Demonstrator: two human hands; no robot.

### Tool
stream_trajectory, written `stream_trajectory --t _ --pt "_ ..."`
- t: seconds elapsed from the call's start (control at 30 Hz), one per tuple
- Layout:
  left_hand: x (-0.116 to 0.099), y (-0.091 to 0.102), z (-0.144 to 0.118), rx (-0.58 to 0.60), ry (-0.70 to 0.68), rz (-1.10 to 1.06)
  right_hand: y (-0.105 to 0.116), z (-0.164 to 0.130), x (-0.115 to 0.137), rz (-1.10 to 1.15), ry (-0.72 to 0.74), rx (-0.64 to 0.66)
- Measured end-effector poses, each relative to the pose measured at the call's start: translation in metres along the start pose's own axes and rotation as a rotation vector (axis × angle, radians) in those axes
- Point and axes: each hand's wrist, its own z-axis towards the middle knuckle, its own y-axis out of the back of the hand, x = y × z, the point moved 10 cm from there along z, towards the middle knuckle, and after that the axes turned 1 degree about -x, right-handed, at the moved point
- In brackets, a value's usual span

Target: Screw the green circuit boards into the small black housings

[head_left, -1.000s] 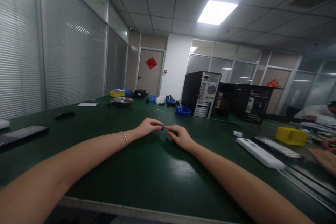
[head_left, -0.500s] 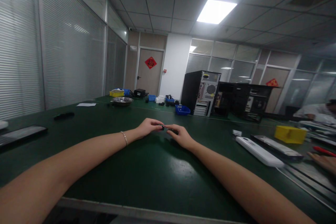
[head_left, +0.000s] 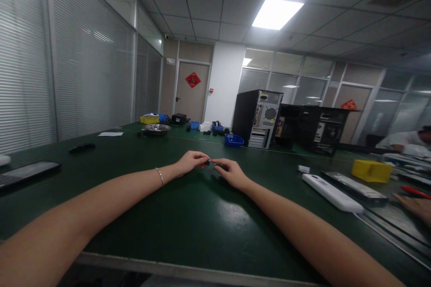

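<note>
A: Where are the hands?

B: Both reach far out over the green table (head_left: 188, 215), meeting near its middle. The left hand (head_left: 190, 163) and right hand (head_left: 230, 173) are fingertip to fingertip, with a small dark part (head_left: 209, 162) between them.

A: How are the fingers set?

B: Pressed together on each hand, pinching the part from either side. It is too small to tell what it is. It sits just above the table, and I cannot tell whether it touches.

A: Anything on the arms?

B: A thin bracelet (head_left: 159, 176) on the left wrist.

A: What lies around?

B: To the right, a long white unit (head_left: 332, 193) beside a dark flat one (head_left: 355, 187), and a yellow bin (head_left: 371, 171) behind them. Further back a computer tower (head_left: 257, 119) stands upright with a blue bin (head_left: 234, 140) just beside it. To the left, a dark flat slab (head_left: 28, 171) near the edge, and a metal bowl (head_left: 156, 129) well back. Another person's hand (head_left: 415, 206) shows at the far right edge.
</note>
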Motion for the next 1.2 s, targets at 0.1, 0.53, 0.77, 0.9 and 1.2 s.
stream_trajectory --t 0.1,0.53,0.77,0.9,1.2 --pt "-0.001 0.010 0.001 -0.046 -0.018 0.061 0.002 0.000 -0.003 -0.012 -0.014 -0.017" --pt "-0.024 -0.027 -0.012 0.270 -0.177 0.409 0.003 0.001 -0.010 -0.027 -0.012 -0.060" --pt "-0.026 -0.025 -0.011 0.223 -0.215 0.489 0.002 0.000 -0.008 -0.035 -0.005 -0.045" --pt "-0.020 -0.018 -0.009 0.179 -0.173 0.505 0.000 0.001 -0.012 -0.059 -0.016 -0.027" --pt "-0.012 -0.014 -0.017 0.325 -0.081 0.567 -0.014 0.000 -0.011 -0.089 -0.028 0.133"
